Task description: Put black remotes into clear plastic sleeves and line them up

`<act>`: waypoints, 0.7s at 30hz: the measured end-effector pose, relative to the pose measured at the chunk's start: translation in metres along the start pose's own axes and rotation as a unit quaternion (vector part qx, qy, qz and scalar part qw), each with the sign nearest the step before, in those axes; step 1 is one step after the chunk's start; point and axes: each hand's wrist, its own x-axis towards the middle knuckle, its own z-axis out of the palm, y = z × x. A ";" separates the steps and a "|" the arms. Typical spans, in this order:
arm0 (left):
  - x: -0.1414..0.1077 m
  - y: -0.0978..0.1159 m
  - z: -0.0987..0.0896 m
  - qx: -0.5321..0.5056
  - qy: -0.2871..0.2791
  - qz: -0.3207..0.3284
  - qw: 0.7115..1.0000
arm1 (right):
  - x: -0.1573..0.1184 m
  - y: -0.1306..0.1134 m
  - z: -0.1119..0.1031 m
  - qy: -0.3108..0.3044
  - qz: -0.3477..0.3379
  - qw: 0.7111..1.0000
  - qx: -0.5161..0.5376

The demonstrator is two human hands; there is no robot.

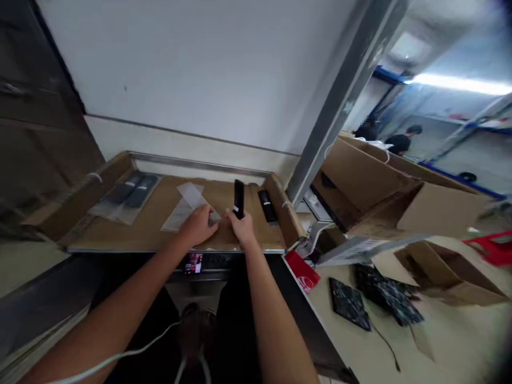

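My right hand (pixel 242 228) is closed round the lower end of a black remote-like device (pixel 239 198), held upright above the cardboard-lined table (pixel 152 234). My left hand (pixel 199 226) rests at the near end of some clear plastic sleeves (pixel 178 214), its fingers curled; whether they pinch a sleeve is too small to tell. Another black device (pixel 267 206) lies on the cardboard to the right of my right hand. At the left, two dark devices in clear bags (pixel 133 193) lie side by side.
Low cardboard walls (pixel 280 205) edge the table's sides. A metal post (pixel 340 101) and a large open carton (pixel 372 181) stand to the right. On the floor are dark packages (pixel 350 302) and another open box (pixel 452 272). People (pixel 400 143) are in the background. A phone (pixel 194 263) lies below the table edge.
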 end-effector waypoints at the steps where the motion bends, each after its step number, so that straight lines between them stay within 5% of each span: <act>1: 0.001 0.000 0.000 0.007 -0.003 0.010 1.000 | -0.001 0.001 -0.003 0.003 0.010 1.000 0.013; 7: 0.000 -0.001 0.000 0.026 0.000 0.049 0.998 | -0.020 -0.007 -0.010 -0.007 0.050 0.997 0.050; 12: -0.006 0.000 -0.003 -0.006 0.018 0.052 0.998 | -0.068 -0.020 -0.013 -0.066 0.096 0.987 0.112; 21: -0.017 0.005 -0.006 -0.079 0.055 0.094 0.991 | -0.136 0.004 -0.019 -0.153 0.191 0.968 0.049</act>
